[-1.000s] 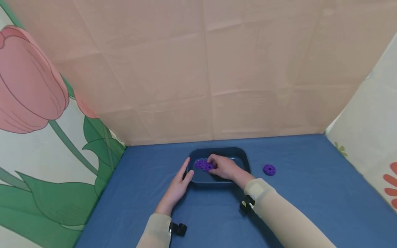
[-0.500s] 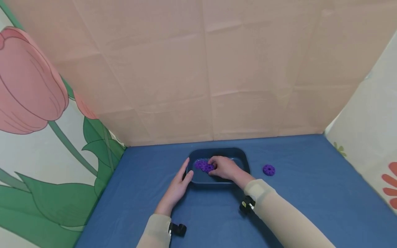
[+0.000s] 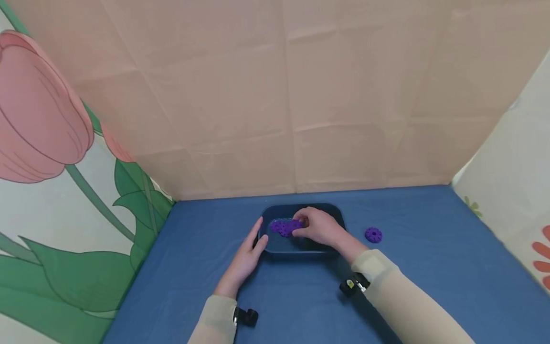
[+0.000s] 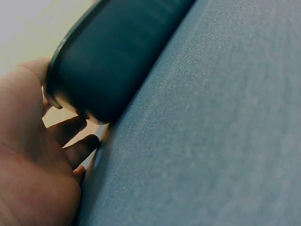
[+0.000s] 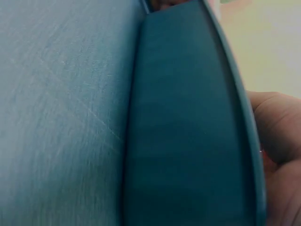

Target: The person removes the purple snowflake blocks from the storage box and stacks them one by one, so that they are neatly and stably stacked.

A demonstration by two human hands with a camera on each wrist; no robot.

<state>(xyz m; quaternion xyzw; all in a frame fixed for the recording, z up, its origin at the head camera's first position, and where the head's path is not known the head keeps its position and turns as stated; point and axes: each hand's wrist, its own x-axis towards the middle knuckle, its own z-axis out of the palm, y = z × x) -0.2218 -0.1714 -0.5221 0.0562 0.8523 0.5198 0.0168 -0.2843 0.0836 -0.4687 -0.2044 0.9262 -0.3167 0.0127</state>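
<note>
A dark blue tray [image 3: 275, 246] with rounded corners sits on the blue cloth, with purple notched discs [image 3: 281, 228] lying together in its left half. My right hand [image 3: 320, 227] reaches into the tray and pinches one purple notched disc [image 3: 294, 224] between thumb and curled fingers. In the right wrist view the tray's wall hides the fingertips. Along the left side of the tray my left hand [image 3: 245, 258] rests with straight, spread fingers. The left wrist view has those fingers [image 4: 70, 129] against the outer wall of the tray [image 4: 108, 61].
Right of the tray, a single purple notched disc [image 3: 373, 234] lies on the blue cloth [image 3: 412, 267]. A tan sheet [image 3: 292, 95] rises behind the table. Floral panels stand at the left [image 3: 99, 200] and right [image 3: 515, 191].
My right hand has shifted a little right and up within the tray, with a purple notched disc at its fingertips. The left hand stays at the tray's side.
</note>
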